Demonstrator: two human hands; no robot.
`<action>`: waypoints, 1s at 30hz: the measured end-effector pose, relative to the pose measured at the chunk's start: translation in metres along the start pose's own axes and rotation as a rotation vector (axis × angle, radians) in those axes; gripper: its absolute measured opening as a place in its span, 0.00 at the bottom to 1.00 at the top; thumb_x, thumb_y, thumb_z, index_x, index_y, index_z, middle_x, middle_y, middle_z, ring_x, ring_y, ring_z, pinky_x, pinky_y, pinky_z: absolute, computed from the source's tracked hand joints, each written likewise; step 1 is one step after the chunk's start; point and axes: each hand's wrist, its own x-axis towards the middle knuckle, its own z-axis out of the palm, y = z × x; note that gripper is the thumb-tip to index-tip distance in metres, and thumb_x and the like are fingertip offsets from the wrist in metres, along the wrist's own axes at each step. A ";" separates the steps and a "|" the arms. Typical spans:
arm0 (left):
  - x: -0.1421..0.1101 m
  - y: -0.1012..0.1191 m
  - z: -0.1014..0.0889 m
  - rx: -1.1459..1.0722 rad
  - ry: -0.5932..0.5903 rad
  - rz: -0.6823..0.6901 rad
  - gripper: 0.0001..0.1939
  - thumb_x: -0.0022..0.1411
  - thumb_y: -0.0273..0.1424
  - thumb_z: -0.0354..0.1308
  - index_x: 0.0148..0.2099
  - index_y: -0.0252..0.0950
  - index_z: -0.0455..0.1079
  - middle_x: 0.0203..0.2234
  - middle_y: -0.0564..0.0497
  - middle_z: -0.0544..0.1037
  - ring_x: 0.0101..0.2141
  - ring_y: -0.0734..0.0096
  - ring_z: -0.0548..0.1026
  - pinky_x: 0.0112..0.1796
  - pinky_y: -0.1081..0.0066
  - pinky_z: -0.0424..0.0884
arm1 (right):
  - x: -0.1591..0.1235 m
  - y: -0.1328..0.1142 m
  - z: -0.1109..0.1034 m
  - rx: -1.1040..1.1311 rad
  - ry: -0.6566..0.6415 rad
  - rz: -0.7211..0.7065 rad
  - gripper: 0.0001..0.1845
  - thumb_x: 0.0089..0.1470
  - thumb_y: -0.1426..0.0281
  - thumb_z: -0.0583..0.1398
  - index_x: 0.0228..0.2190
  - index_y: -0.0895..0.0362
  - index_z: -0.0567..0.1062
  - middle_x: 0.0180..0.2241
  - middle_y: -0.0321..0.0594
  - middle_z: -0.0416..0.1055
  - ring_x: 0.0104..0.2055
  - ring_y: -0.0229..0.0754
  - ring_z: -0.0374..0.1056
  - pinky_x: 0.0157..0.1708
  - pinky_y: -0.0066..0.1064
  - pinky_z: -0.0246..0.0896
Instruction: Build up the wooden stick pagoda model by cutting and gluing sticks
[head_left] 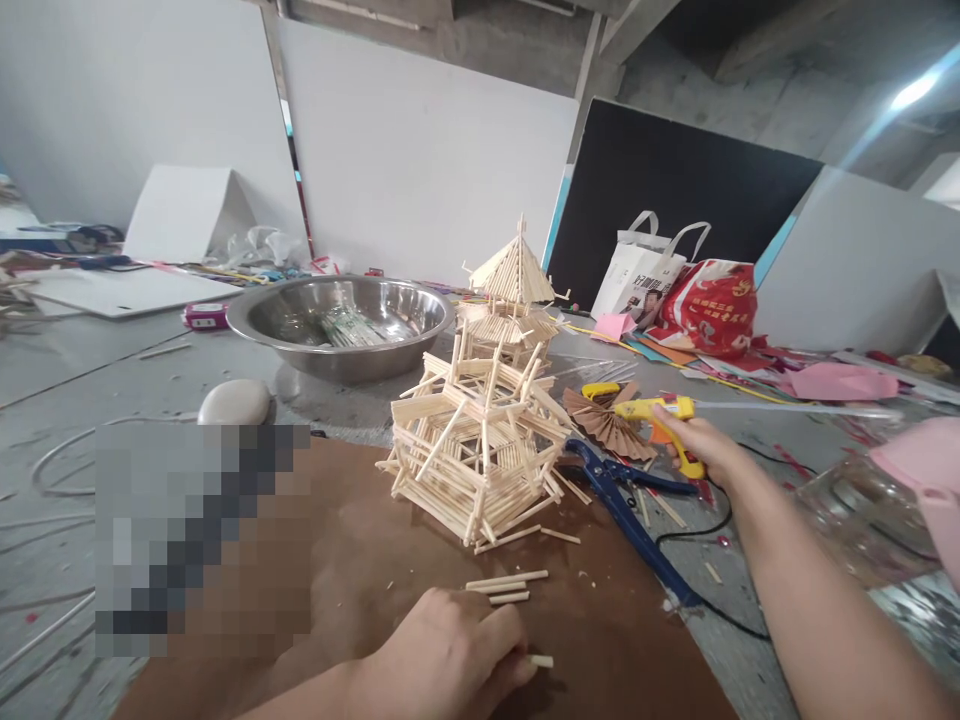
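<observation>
My left hand (457, 640) is low over the brown sheet (352, 560), its fingers closed on a short wooden stick (541, 661) whose end pokes out. Just beyond it lie several cut wooden sticks (506, 580). In my right hand (709, 447) is a yellow hot glue gun (654, 408) with a long clear glue stick out of its back; the nozzle points left. Between and beyond my hands stands an open, many-sided wooden stick frame (480, 450). Behind it rises a stick-built tower with a pointed roof (517, 275).
A blue-handled cutter (637, 530) lies under my right forearm side, near a folded brown paper fan (611, 425). A steel basin (345, 360) and a white rounded object (235, 402) are at left. Bags (709, 310) and coloured paper lie back right. A pixelated patch hides part of the left.
</observation>
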 end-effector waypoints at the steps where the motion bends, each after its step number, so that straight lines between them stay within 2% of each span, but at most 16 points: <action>1: 0.000 0.000 0.000 0.006 -0.012 -0.004 0.10 0.59 0.31 0.43 0.28 0.36 0.61 0.19 0.53 0.71 0.19 0.76 0.67 0.20 0.79 0.60 | 0.001 0.002 0.002 -0.056 -0.011 0.012 0.24 0.40 0.47 0.53 0.22 0.57 0.64 0.10 0.33 0.60 0.11 0.35 0.56 0.12 0.26 0.50; 3: 0.001 0.000 -0.001 0.020 -0.023 -0.008 0.10 0.59 0.30 0.44 0.28 0.36 0.61 0.19 0.53 0.71 0.19 0.77 0.67 0.21 0.79 0.60 | 0.004 0.005 0.005 -0.236 0.018 -0.001 0.26 0.42 0.46 0.50 0.23 0.58 0.66 0.13 0.38 0.64 0.15 0.38 0.61 0.15 0.28 0.53; 5: 0.001 0.001 -0.002 0.029 -0.019 -0.005 0.10 0.59 0.31 0.44 0.27 0.35 0.61 0.19 0.53 0.71 0.19 0.77 0.67 0.21 0.80 0.60 | 0.007 0.006 0.004 -0.524 0.128 -0.027 0.29 0.42 0.45 0.48 0.22 0.59 0.69 0.20 0.48 0.69 0.23 0.46 0.67 0.21 0.34 0.57; 7: 0.000 0.001 -0.002 0.029 -0.015 -0.003 0.10 0.59 0.31 0.44 0.27 0.35 0.61 0.19 0.53 0.71 0.19 0.78 0.67 0.20 0.80 0.60 | 0.008 0.004 0.001 -0.811 0.269 -0.045 0.32 0.42 0.45 0.48 0.24 0.61 0.72 0.29 0.57 0.71 0.32 0.55 0.67 0.26 0.39 0.58; 9: 0.000 0.001 -0.002 0.027 -0.012 -0.004 0.10 0.59 0.31 0.44 0.27 0.35 0.61 0.19 0.53 0.72 0.19 0.78 0.67 0.20 0.79 0.59 | 0.002 -0.004 0.001 -0.948 0.356 -0.097 0.32 0.44 0.47 0.46 0.28 0.61 0.74 0.33 0.59 0.70 0.36 0.58 0.66 0.29 0.42 0.57; 10: 0.000 0.001 -0.002 0.029 -0.008 -0.003 0.10 0.59 0.31 0.44 0.28 0.35 0.61 0.19 0.53 0.72 0.19 0.77 0.67 0.20 0.79 0.59 | -0.004 -0.010 0.003 -0.947 0.371 -0.153 0.30 0.46 0.49 0.46 0.29 0.60 0.74 0.33 0.57 0.71 0.36 0.57 0.66 0.30 0.42 0.57; 12: 0.000 0.000 -0.001 0.029 0.001 0.011 0.10 0.60 0.31 0.43 0.27 0.36 0.61 0.19 0.54 0.71 0.18 0.77 0.67 0.20 0.79 0.59 | -0.021 -0.025 0.011 -0.841 0.349 -0.372 0.24 0.49 0.54 0.47 0.32 0.57 0.73 0.32 0.49 0.72 0.34 0.52 0.67 0.30 0.38 0.58; 15: 0.000 -0.001 0.000 0.011 0.006 0.027 0.11 0.60 0.32 0.43 0.27 0.36 0.61 0.19 0.54 0.71 0.18 0.78 0.66 0.20 0.79 0.59 | -0.056 -0.044 0.033 -0.503 0.268 -0.729 0.17 0.49 0.59 0.50 0.31 0.57 0.73 0.29 0.41 0.73 0.30 0.42 0.67 0.29 0.30 0.59; 18: -0.001 -0.002 0.001 0.003 -0.002 0.021 0.11 0.60 0.32 0.44 0.28 0.35 0.61 0.19 0.54 0.71 0.18 0.78 0.66 0.20 0.79 0.59 | -0.085 -0.054 0.054 -0.319 0.182 -0.922 0.14 0.49 0.61 0.52 0.28 0.57 0.73 0.27 0.39 0.73 0.27 0.38 0.66 0.28 0.27 0.59; 21: -0.001 -0.001 0.001 0.009 -0.014 0.013 0.11 0.59 0.31 0.44 0.27 0.35 0.62 0.19 0.54 0.71 0.18 0.78 0.67 0.20 0.79 0.59 | -0.099 -0.055 0.064 -0.286 0.141 -0.979 0.11 0.48 0.64 0.54 0.28 0.56 0.73 0.28 0.38 0.72 0.28 0.38 0.66 0.29 0.27 0.59; 30: 0.001 -0.001 0.000 0.043 -0.069 -0.006 0.10 0.58 0.32 0.46 0.27 0.36 0.62 0.19 0.54 0.72 0.18 0.77 0.66 0.19 0.78 0.56 | -0.104 -0.057 0.069 -0.303 0.094 -0.924 0.08 0.47 0.66 0.55 0.25 0.56 0.72 0.25 0.36 0.72 0.26 0.36 0.65 0.27 0.27 0.58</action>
